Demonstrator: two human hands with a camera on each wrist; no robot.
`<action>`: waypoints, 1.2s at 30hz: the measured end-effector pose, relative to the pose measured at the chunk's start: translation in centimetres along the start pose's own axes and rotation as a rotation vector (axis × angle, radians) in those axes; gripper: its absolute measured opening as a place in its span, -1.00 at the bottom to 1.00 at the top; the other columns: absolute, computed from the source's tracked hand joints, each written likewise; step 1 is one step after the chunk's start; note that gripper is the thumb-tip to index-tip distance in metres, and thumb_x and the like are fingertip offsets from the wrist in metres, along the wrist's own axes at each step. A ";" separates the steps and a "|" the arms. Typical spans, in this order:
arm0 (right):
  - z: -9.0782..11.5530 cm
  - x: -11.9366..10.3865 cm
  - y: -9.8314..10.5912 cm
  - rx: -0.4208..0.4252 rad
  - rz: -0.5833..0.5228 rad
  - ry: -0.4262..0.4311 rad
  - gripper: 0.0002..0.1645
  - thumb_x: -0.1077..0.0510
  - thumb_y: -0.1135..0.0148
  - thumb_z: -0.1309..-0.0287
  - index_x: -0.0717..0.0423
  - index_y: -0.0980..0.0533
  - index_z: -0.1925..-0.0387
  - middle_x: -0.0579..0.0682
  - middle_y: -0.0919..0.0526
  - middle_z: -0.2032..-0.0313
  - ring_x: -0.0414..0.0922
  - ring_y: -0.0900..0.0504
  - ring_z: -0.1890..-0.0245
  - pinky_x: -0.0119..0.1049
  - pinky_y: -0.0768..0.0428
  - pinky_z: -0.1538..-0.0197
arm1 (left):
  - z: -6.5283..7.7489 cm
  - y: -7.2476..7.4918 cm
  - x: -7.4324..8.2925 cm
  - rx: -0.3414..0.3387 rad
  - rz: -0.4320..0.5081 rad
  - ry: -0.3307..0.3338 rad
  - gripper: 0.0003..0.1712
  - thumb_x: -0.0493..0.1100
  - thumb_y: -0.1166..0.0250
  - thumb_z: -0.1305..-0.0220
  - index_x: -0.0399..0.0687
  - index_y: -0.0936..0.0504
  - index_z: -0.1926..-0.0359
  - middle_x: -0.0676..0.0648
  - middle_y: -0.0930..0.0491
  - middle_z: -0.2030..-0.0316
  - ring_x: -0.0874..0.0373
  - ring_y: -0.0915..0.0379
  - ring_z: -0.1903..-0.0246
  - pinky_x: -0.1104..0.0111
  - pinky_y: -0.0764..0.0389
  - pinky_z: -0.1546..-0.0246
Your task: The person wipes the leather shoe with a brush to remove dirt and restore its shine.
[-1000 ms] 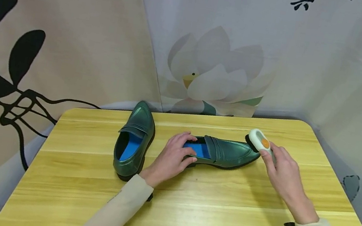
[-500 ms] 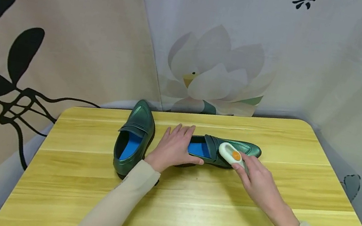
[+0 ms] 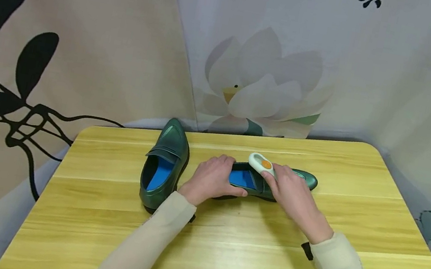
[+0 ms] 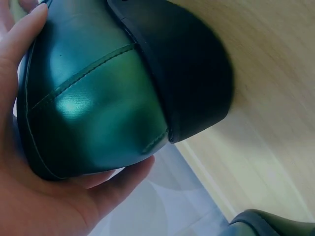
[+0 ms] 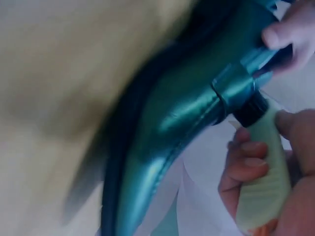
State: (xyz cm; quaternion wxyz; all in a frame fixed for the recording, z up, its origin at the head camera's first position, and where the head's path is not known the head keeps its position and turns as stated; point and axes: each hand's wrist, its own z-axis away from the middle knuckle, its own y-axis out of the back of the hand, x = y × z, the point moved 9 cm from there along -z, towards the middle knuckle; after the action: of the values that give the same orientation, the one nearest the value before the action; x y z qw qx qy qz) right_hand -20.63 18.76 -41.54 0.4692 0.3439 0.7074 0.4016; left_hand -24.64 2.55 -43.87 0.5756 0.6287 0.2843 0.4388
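Observation:
A dark green loafer [image 3: 308, 179] with a blue insole lies sideways on the wooden table, toe to the right. My left hand [image 3: 209, 179] grips it at the heel; in the left wrist view the fingers wrap round the back of the loafer [image 4: 106, 108]. My right hand [image 3: 293, 194] holds a white shoe brush [image 3: 259, 162] with an orange button. Dark bristles [image 5: 250, 112] sit right at the loafer's strap in the right wrist view. That hand covers part of the vamp in the head view.
Left of my left hand stands the matching green loafer [image 3: 173, 140], toe toward the back. The wooden table [image 3: 227, 261] ends at a curtain [image 3: 134, 53] printed with leaves and a pale flower.
The brush and my right hand have moved left from the loafer's toe to its strap. My left hand has shifted slightly, opening its fingers wider and then closing round the heel again.

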 end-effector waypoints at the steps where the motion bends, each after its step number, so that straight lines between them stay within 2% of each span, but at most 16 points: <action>1: -0.7 0.1 -0.2 -0.024 0.008 -0.014 -0.50 -0.07 -0.05 -0.59 0.34 -0.55 -0.05 0.14 -0.63 0.25 0.00 -0.57 0.39 -0.08 -0.58 0.36 | 0.0 0.0 0.0 -0.001 -0.001 0.002 0.13 0.57 -0.44 0.02 -0.20 -0.54 -0.30 -0.15 -0.64 -0.02 0.00 -0.61 0.17 0.13 -0.71 0.18; 4: -2.1 0.4 -0.5 -0.082 0.016 -0.046 -0.51 -0.09 -0.03 -0.60 0.29 -0.56 0.04 0.08 -0.59 0.33 -0.03 -0.51 0.44 -0.14 -0.51 0.39 | -0.1 -0.1 0.0 -0.008 0.010 0.017 0.14 0.57 -0.44 0.01 -0.20 -0.52 -0.32 -0.14 -0.64 -0.03 0.01 -0.59 0.17 0.13 -0.70 0.16; 7: -2.1 0.6 -0.6 -0.111 0.015 -0.062 -0.47 -0.12 -0.02 -0.60 0.31 -0.58 -0.02 0.13 -0.65 0.24 0.02 -0.57 0.36 -0.09 -0.56 0.32 | -0.1 -0.1 -0.1 -0.013 0.024 0.029 0.14 0.56 -0.45 0.02 -0.20 -0.52 -0.32 -0.14 -0.64 -0.04 0.01 -0.59 0.16 0.13 -0.70 0.15; 9: -1.0 0.7 -0.5 -0.104 -0.002 -0.059 -0.42 -0.13 -0.01 -0.60 0.33 -0.56 -0.11 0.20 -0.68 0.10 0.08 -0.64 0.22 -0.01 -0.61 0.19 | -0.1 -0.2 -0.1 -0.014 0.037 0.034 0.13 0.55 -0.46 0.02 -0.20 -0.53 -0.30 -0.14 -0.64 -0.02 0.01 -0.59 0.16 0.14 -0.70 0.18; 12: 1.7 0.8 0.0 -0.055 -0.025 -0.024 -0.39 -0.12 -0.04 -0.59 0.37 -0.53 -0.22 0.28 -0.66 -0.06 0.16 -0.68 0.04 0.11 -0.64 0.02 | -0.2 -0.2 -0.1 -0.021 0.046 0.037 0.12 0.54 -0.48 0.03 -0.22 -0.54 -0.28 -0.14 -0.64 -0.01 0.00 -0.59 0.16 0.13 -0.70 0.20; 15: 4.6 0.6 0.4 0.012 -0.031 0.046 -0.45 -0.04 -0.17 -0.53 0.37 -0.52 -0.22 0.24 -0.67 -0.01 0.13 -0.70 0.10 0.07 -0.69 0.08 | -0.2 -0.1 -0.2 -0.021 0.050 0.045 0.12 0.53 -0.49 0.04 -0.22 -0.53 -0.29 -0.15 -0.63 -0.02 0.00 -0.58 0.16 0.12 -0.69 0.19; 16: 5.3 0.5 0.5 0.034 -0.025 0.073 -0.48 0.00 -0.21 -0.50 0.36 -0.53 -0.20 0.21 -0.67 0.03 0.08 -0.69 0.18 0.03 -0.70 0.15 | -0.2 -0.1 -0.2 -0.019 0.049 0.047 0.13 0.52 -0.50 0.05 -0.22 -0.52 -0.30 -0.15 -0.63 -0.03 0.00 -0.58 0.16 0.12 -0.69 0.18; 19: 6.2 0.2 0.5 0.076 -0.021 0.123 -0.52 0.05 -0.29 -0.44 0.34 -0.53 -0.18 0.14 -0.64 0.13 -0.03 -0.62 0.32 -0.06 -0.68 0.28 | -0.3 0.0 -0.2 -0.014 0.051 0.051 0.13 0.52 -0.51 0.06 -0.21 -0.52 -0.30 -0.15 -0.63 -0.03 0.02 -0.58 0.18 0.12 -0.69 0.18; 22: 5.3 0.2 0.5 0.070 -0.034 0.104 -0.51 0.04 -0.26 -0.47 0.35 -0.53 -0.19 0.14 -0.64 0.13 -0.02 -0.62 0.31 -0.05 -0.67 0.25 | -0.2 -0.1 -0.1 -0.020 0.059 0.040 0.11 0.51 -0.51 0.04 -0.22 -0.53 -0.29 -0.15 -0.63 -0.02 0.02 -0.58 0.18 0.13 -0.69 0.18; 28: 0.6 0.4 -0.2 -0.032 -0.030 -0.005 -0.43 -0.08 -0.06 -0.59 0.37 -0.52 -0.20 0.20 -0.66 0.10 0.04 -0.63 0.26 0.01 -0.63 0.19 | -0.2 -0.4 0.0 -0.022 0.071 0.030 0.09 0.47 -0.53 0.03 -0.24 -0.53 -0.28 -0.16 -0.63 -0.01 0.00 -0.60 0.17 0.13 -0.70 0.17; 31: -1.0 0.6 -0.7 -0.069 -0.018 -0.038 -0.41 -0.10 -0.02 -0.60 0.37 -0.51 -0.21 0.24 -0.66 0.07 0.04 -0.61 0.28 0.00 -0.62 0.20 | -0.2 -0.4 -0.1 -0.017 0.071 0.032 0.10 0.48 -0.53 0.03 -0.23 -0.52 -0.30 -0.16 -0.63 -0.03 0.01 -0.60 0.16 0.13 -0.69 0.16; 33: -1.2 0.6 -0.8 -0.073 -0.015 -0.042 -0.40 -0.09 -0.03 -0.60 0.38 -0.50 -0.23 0.25 -0.65 0.06 0.05 -0.61 0.27 0.02 -0.62 0.19 | -0.2 -0.3 -0.1 -0.012 0.075 0.035 0.10 0.48 -0.52 0.02 -0.23 -0.53 -0.30 -0.15 -0.63 -0.02 0.01 -0.60 0.17 0.13 -0.69 0.16; 36: -0.2 0.5 -0.7 -0.040 -0.014 -0.023 -0.41 -0.07 -0.07 -0.58 0.40 -0.49 -0.24 0.27 -0.65 0.02 0.10 -0.64 0.20 0.08 -0.64 0.14 | -0.1 0.0 -0.2 -0.004 0.073 0.040 0.08 0.48 -0.52 0.03 -0.24 -0.55 -0.25 -0.14 -0.64 0.03 0.02 -0.59 0.20 0.14 -0.69 0.20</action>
State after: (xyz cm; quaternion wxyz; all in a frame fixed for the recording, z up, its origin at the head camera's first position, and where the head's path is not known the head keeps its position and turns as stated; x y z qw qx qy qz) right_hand -21.08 18.79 -42.35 0.4869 0.3340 0.6961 0.4084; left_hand -24.83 2.40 -43.95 0.5546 0.6285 0.2719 0.4727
